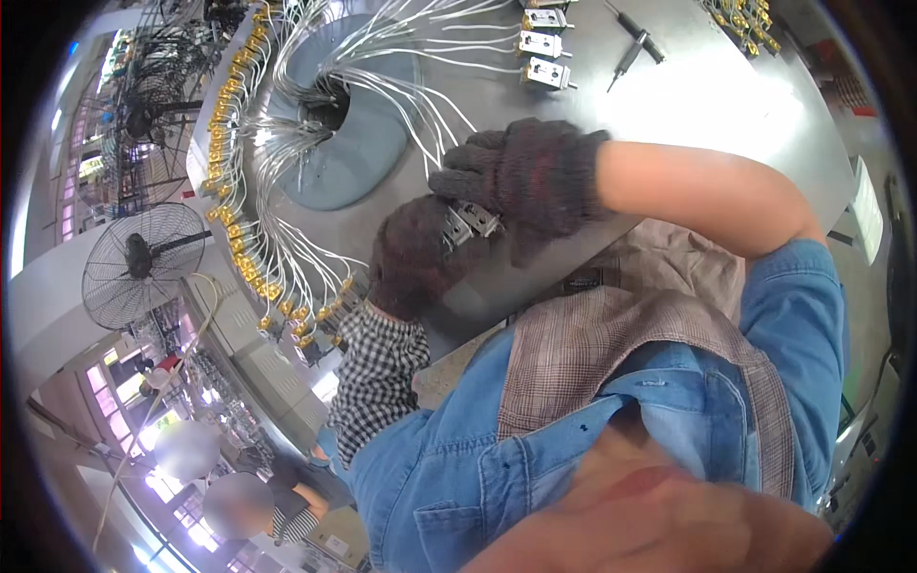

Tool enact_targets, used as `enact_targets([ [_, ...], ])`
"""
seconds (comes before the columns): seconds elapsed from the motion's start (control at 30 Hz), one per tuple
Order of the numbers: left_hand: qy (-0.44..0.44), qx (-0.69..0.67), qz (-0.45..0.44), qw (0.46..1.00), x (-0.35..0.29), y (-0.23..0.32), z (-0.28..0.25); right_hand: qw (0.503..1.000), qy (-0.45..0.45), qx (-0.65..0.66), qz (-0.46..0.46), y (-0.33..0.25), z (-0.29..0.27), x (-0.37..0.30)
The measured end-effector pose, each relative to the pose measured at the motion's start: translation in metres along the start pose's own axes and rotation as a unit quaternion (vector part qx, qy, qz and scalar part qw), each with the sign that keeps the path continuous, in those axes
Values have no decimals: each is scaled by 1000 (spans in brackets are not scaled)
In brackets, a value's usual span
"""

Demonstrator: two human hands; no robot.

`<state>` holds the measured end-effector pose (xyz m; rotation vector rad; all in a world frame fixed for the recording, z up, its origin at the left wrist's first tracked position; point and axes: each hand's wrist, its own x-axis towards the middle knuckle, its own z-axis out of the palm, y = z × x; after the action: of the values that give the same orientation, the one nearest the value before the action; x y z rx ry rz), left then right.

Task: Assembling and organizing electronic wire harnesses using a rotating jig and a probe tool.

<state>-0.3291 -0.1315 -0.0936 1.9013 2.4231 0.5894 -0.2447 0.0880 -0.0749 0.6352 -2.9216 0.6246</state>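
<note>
Both gloved hands, left hand (413,256) and right hand (527,177), pinch one metal switch (470,223); three finished switches (544,45) lie beyond it, many wire leads (287,239) remain.

The small metal part (471,222) is half buried between both gloved hands; the left hand's (413,256) fingers curl out of sight beneath it. At twelve o'clock, the white wires (382,48) run off the edge. At seven o'clock, two people's heads are blurred.

Metal part (470,222) between both hands (521,177)
</note>
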Motion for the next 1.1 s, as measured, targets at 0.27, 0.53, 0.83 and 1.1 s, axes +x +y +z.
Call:
enact_targets([
  [0.27,28,48,-50,997,6,41,-18,980,58,-59,179,154,-78,10],
  [0.53,-48,17,-149,988,30,52,2,982,-92,-110,124,102,-69,-21],
  [0.83,44,97,-141,984,9,64,19,991,-79,-71,-79,21,11,-19],
  [1.1,-62,89,-148,983,-2,32,18,983,-172,57,13,12,-1,1],
])
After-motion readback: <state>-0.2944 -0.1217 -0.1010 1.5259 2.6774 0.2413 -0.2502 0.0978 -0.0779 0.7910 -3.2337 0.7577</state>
